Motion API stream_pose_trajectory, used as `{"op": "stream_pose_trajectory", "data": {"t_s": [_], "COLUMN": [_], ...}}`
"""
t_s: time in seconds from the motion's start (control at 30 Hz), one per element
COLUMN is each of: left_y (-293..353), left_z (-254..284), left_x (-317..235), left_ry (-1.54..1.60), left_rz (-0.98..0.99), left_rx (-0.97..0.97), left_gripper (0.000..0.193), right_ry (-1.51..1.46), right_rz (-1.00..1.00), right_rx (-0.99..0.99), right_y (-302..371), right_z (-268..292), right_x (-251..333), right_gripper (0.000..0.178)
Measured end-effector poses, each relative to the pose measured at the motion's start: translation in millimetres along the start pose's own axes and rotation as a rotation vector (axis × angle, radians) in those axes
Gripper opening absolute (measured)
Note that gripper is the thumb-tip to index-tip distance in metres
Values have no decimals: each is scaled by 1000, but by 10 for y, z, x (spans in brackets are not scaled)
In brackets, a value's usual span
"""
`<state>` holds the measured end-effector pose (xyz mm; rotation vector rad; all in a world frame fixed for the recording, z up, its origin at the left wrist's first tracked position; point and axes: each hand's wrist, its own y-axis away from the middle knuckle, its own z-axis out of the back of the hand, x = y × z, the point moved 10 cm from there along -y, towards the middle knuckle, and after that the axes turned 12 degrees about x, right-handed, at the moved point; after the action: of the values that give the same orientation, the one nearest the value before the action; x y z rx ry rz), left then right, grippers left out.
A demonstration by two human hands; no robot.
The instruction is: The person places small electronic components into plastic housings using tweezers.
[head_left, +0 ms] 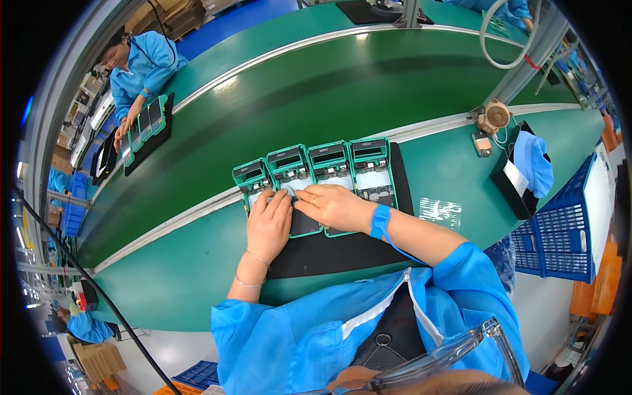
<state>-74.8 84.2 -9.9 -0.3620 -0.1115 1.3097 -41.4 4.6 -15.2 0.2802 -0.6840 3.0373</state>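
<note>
Several green-framed device housings stand side by side on a black mat [309, 258], with pale panels and small dark parts inside. My left hand [268, 224] reaches over the leftmost housing [251, 172] and the second housing [287, 160], fingers bent and close together. From the right, my right hand [336, 207] meets it at the second housing, thumb and fingers pinched. Both sets of fingertips nearly touch there, and whatever lies between them is hidden. Further right are the third housing [329, 155] and the rightmost housing [370, 150], which no finger touches. A blue strap [380, 221] circles my right wrist.
A green belt [316, 92] runs beyond the bench. On the right are a small fan [494, 117], a black box [515, 186] with blue cloth, and a blue crate [554, 227]. At the far left, a co-worker [146, 66] handles similar housings.
</note>
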Motion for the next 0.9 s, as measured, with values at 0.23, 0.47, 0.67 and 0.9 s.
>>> {"op": "stream_pose_trajectory", "data": {"t_s": [0.23,0.47,0.67,0.9], "left_y": [-12,-15,-27,-48], "left_z": [-10,-10,-97,-175], "left_x": [2,16,9,-80], "left_ry": [19,30,-53,-156], "left_rz": [-3,0,36,67], "left_rx": [-2,4,98,158], "left_gripper": [24,24,26,24], "right_ry": [25,53,89,102], "right_rz": [0,6,-6,-163], "right_rx": [11,10,76,-16], "right_y": [-30,-46,-41,653], "right_z": [-32,-29,-55,820], "right_x": [-21,3,24,-155], "right_gripper": [34,31,31,33]}}
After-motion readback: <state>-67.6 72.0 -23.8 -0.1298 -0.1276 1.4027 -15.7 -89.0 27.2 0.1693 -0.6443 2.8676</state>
